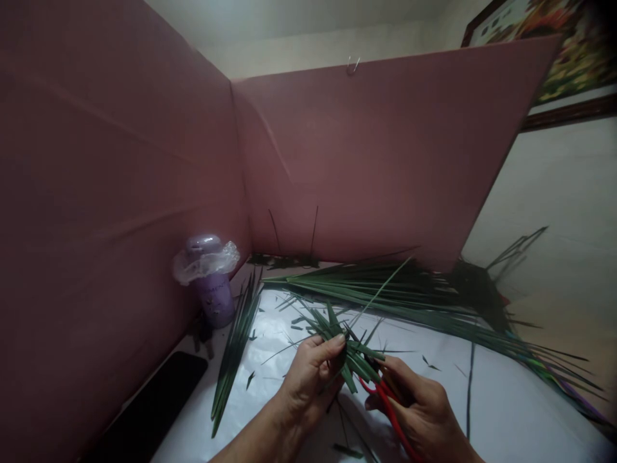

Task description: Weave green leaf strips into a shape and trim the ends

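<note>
My left hand (315, 373) is closed on a bundle of woven green leaf strips (354, 354), thumb on top, with cut ends sticking out in several directions. Just to the right, my right hand (419, 402) grips a pair of red-handled scissors (393, 411). The scissors' blades are mostly hidden behind the strips and my fingers, so I cannot tell how far they are apart. One thin pale strip (383, 289) rises from the bundle toward the upper right. Small leaf scraps (250, 379) lie scattered on the white table surface (274, 350) around my hands.
Long green leaves (366, 286) stretch across the back of the table to the right edge. Another leaf bundle (236, 347) lies at left, near a purple bottle (214, 292) wrapped in clear plastic and a black flat object (149, 405). Pink panels (376, 154) stand behind and at left.
</note>
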{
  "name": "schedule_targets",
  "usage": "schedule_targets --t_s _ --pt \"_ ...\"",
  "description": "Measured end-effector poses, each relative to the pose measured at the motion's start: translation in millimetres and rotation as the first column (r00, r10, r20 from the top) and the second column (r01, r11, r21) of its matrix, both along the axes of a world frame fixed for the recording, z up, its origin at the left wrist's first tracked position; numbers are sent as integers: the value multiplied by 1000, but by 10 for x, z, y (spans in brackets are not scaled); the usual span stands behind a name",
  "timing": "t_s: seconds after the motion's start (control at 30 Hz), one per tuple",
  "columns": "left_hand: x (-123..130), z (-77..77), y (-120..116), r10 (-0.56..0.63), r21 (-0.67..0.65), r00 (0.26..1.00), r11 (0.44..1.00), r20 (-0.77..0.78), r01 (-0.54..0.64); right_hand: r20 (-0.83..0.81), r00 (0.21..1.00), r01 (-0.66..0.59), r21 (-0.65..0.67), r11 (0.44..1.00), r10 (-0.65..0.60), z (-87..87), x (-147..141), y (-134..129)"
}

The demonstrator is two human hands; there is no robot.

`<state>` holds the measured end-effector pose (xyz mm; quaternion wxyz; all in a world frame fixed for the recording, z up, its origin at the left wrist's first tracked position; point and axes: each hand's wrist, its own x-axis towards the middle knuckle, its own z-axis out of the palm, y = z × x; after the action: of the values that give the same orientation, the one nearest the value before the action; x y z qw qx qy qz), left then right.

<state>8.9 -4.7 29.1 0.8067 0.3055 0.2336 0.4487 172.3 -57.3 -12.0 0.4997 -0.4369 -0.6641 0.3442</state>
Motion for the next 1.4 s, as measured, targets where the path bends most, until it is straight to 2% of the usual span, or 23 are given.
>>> schedule_targets --t_s 0.2,0.5,0.7,1.03,1.4 --pt "-6 -11 -13 -7 -31 1000 1000 -11 7 -21 1000 -4 -2 1000 4 -12 -13 9" --pt "-13 -65 13 -14 -34 1000 999 -25 14 7 999 54 47 997 -54 -104 -35 -8" --pt "-9 -27 -21 -15 -22 1000 1000 4 15 11 998 56 87 995 -57 -149 -63 -5" --pt "-4 -24 -16 -31 5 999 1000 32 31 -37 995 96 48 994 -94 -106 -121 -39" --pt "-1 3 -2 -32 -21 999 999 35 33 -25 994 111 67 992 -110 -84 -162 -60"
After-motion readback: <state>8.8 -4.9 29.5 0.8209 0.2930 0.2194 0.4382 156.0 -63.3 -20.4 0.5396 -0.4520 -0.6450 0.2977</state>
